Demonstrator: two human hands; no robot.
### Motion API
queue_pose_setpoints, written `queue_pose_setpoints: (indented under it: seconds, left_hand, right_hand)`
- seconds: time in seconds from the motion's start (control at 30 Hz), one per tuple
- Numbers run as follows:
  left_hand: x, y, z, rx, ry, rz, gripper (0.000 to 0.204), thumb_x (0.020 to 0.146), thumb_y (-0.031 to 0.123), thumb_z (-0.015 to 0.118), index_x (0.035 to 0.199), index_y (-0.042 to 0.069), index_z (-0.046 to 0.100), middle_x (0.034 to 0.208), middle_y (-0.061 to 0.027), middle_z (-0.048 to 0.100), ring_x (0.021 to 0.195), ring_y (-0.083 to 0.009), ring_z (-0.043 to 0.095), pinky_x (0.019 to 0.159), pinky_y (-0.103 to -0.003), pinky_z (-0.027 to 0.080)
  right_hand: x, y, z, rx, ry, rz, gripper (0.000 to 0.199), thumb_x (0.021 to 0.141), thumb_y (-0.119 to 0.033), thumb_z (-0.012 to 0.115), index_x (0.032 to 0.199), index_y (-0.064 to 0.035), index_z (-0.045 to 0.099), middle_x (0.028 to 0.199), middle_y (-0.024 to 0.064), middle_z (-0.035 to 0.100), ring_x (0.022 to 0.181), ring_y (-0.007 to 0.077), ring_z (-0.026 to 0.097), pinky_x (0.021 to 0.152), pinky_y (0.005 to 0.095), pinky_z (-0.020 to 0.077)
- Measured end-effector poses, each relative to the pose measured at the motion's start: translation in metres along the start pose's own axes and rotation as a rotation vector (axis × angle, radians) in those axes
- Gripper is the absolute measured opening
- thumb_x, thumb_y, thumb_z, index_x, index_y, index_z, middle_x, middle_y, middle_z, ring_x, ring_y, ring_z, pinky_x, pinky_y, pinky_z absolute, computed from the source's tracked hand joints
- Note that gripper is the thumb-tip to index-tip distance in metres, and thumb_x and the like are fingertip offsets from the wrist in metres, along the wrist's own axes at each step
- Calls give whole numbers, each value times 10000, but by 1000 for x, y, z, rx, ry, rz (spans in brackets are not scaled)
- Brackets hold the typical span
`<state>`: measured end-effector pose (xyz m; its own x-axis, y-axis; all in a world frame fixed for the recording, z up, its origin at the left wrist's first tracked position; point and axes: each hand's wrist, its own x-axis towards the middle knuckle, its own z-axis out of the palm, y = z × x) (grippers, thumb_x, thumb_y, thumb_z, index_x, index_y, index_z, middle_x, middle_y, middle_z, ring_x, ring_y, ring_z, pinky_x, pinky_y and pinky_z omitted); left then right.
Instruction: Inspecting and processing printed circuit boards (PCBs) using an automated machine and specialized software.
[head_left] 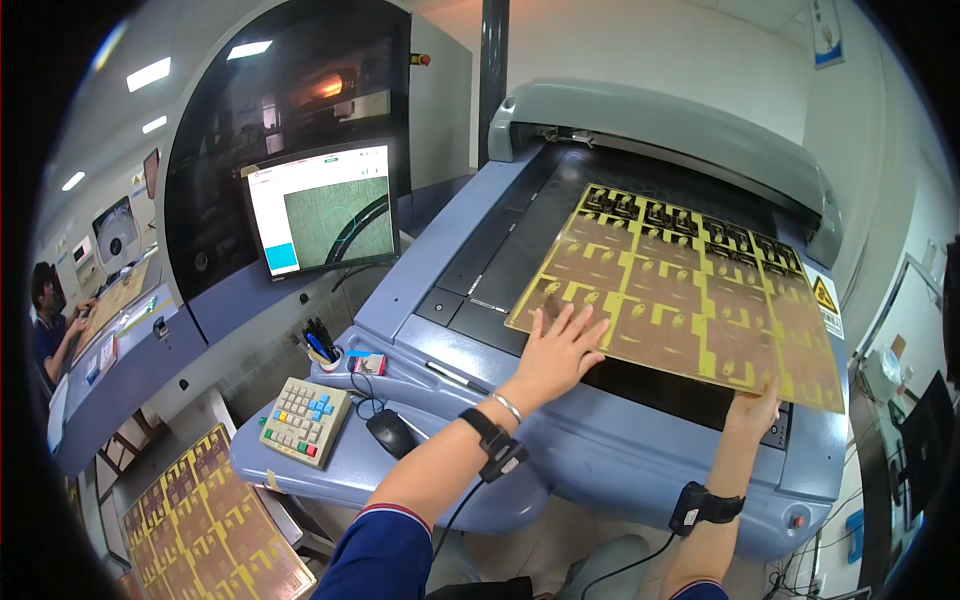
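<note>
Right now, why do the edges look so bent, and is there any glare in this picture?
Head view: the wide fisheye lens bends straight edges toward the black rim; head view: the ceiling light burns out white, and the glossy dark machine hood mirrors an orange glow; head view: the yellow-and-copper patterned panel has uneven sheen, darkest along its far row.

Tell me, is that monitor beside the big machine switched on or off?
On: the monitor is lit, showing a green image and a blue block on white.

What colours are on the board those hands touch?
The board is brownish with yellow, clearest in the head view.
</note>
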<state>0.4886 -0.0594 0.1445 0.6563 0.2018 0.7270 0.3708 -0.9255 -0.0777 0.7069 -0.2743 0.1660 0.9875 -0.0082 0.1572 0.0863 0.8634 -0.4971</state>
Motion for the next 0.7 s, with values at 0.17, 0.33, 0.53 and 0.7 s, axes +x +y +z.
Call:
queue_pose_setpoints:
  seconds: [0.17, 0.33, 0.53, 0.7]
  left_hand:
    - [7, -53, 32, 1, -130, -154, 513, 930, 380, 455, 1412, 252, 334, 1464, -65, 313, 1346, -304, 289, 1047, -606, 226]
    - [23, -79, 50, -42, -234, -221, 479, 936, 385, 433, 1399, 290, 356, 1474, -40, 300, 1362, -285, 262, 1076, -595, 175]
    - [17, -102, 54, -27, -181, -322, 402, 946, 331, 417, 1347, 311, 431, 1449, 3, 356, 1352, -251, 296, 1068, -586, 209]
    - [0, -97, 50, -48, -134, -245, 400, 949, 330, 424, 1345, 272, 436, 1432, -13, 381, 1337, -245, 322, 1070, -553, 236]
  right_hand:
    - [21, -8, -2, -431, -449, 439, 322, 947, -185, 477, 1201, 2, 414, 1129, 211, 576, 1018, 269, 611, 720, 383, 595]
    - [59, -13, -8, -589, -750, 916, 375, 975, -265, 428, 1224, 15, 436, 1135, 245, 590, 968, 286, 646, 637, 358, 603]
    - [31, -40, 13, -853, -857, 631, 377, 960, -253, 480, 1218, 21, 507, 1031, 203, 640, 888, 246, 667, 652, 334, 590]
    - [10, -80, -25, -1076, -800, 472, 368, 956, -236, 473, 1210, 27, 513, 1014, 187, 644, 829, 205, 663, 631, 287, 573]
